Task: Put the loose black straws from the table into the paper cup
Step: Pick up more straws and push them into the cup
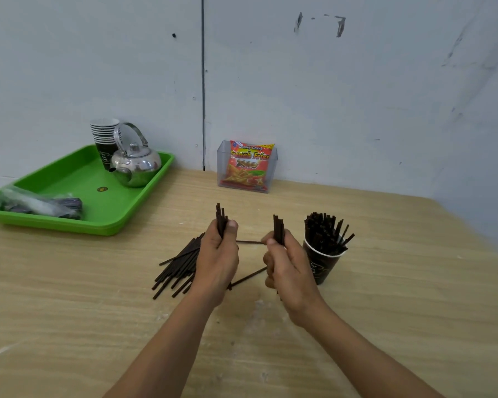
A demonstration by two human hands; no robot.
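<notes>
Your left hand [217, 254], at the centre of the frame, has its fingers [231, 225] curled tight round a small upright bundle of black straws [221, 221]; the tips stand up above your thumb, too close together to count. Your right hand [285, 261], just to the right of it, is closed the same way on a second upright bundle [278, 229], also too tightly packed to count. So you hold two bundles, one in each fist.

One paper cup [322, 262], dark with a white rim, stands on the worktop [385, 297] just right of your right hand, right of centre in the frame. It is crowded with black straws standing on end [324, 232], some leaning out to the right; there are too many for a count.

The loose straws still on the worktop lie in one fanned heap [176, 268] left of your left hand, partly hidden behind it. Two single straws show between your hands: one [249, 241] level across the gap near your thumbs, one [247, 278] slanting lower down.

At the upper left of the frame, one green tray [78, 179] holds a stack of paper cups [104, 139], about eight rims showing, one steel kettle [135, 163] just in front of them, and one clear plastic bag [38, 203] of dark things at the tray's near left end. Against the wall at centre top, one clear holder [272, 170] contains one packet of French fries snack [249, 165].
</notes>
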